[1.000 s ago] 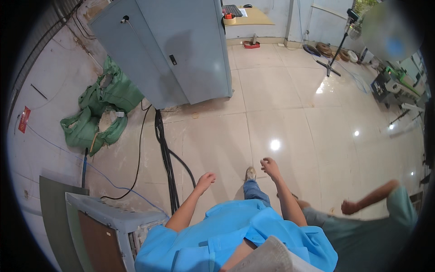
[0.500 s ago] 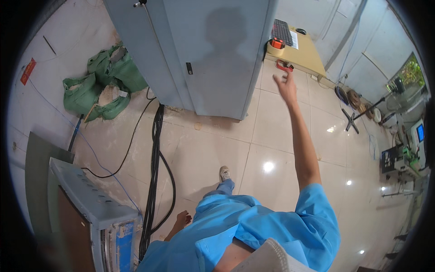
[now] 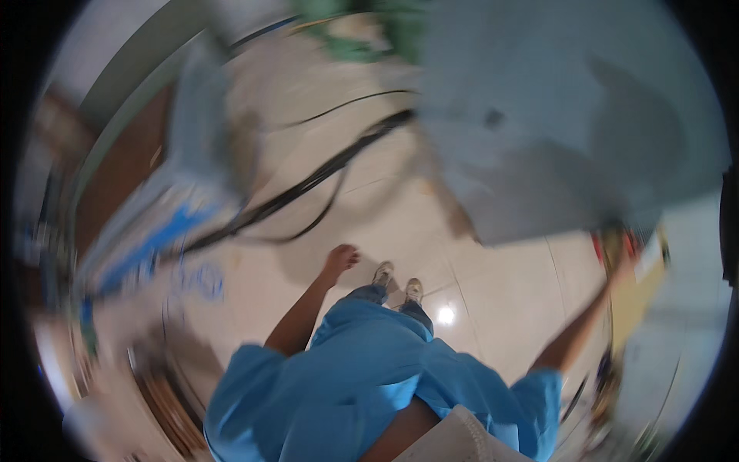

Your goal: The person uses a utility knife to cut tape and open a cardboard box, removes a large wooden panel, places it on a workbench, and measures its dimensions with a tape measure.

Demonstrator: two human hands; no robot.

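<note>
My left hand [image 3: 341,261] hangs over the floor in front of my body, its fingers loosely curled, and I see nothing in it. Stretched out to the far right, my right hand [image 3: 622,260] is smeared by motion beside the lower corner of a tall grey-blue cabinet [image 3: 531,177]. Blurred red things show on both sides of that hand, at the end of the yellowish desk [image 3: 640,296]. Whether the right hand grips or touches any of them cannot be made out.
Thick black cables [image 3: 331,168] run across the tiled floor [image 3: 493,300] from the cabinet to a grey and blue machine [image 3: 165,200] at left. Green sacks [image 3: 354,46] lie at the far side. Blurred brown boards or frames [image 3: 165,400] stand at the lower left.
The view has swung left, so the cabinet and desk now appear farther right. My right hand is nearer the cabinet corner in the picture. My left arm shows more, and both shoes are visible.
</note>
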